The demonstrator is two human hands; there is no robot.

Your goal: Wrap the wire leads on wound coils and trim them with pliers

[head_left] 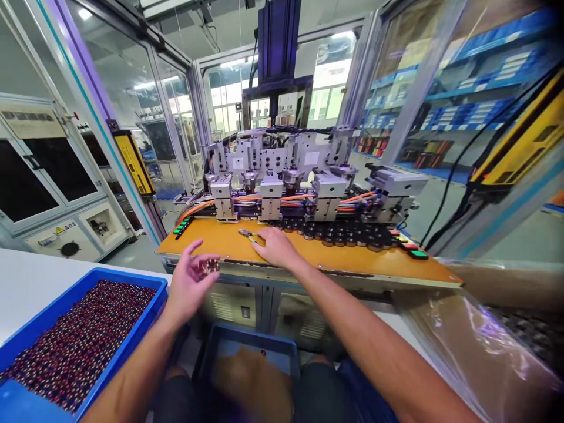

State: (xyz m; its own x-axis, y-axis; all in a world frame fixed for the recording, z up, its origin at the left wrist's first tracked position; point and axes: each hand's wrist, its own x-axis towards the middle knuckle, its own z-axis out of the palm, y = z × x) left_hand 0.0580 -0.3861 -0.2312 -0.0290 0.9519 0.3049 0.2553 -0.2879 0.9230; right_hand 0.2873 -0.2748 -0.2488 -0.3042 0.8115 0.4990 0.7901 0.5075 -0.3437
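Several small metallic parts (pixel 212 266) rest in my left hand (pixel 190 281), its fingers curled around them in front of the orange work surface (pixel 282 261). On that surface, my right hand (pixel 274 247) holds small pliers (pixel 247 234) with light green handles, the jaws pointing left. Just beyond and to the right of my right hand, rows of dark round parts (pixel 343 234) lie along the front of the machine (pixel 271 197). The blue tray (pixel 99 273) at the left is filled with many small dark and reddish parts.
Yellow sensor bars (pixel 133 163) stand at both sides. Green buttons (pixel 418 254) sit at the surface's right end. Below is another blue bin (pixel 288 352) above my lap. A plastic-lined box (pixel 467 329) is at the right.
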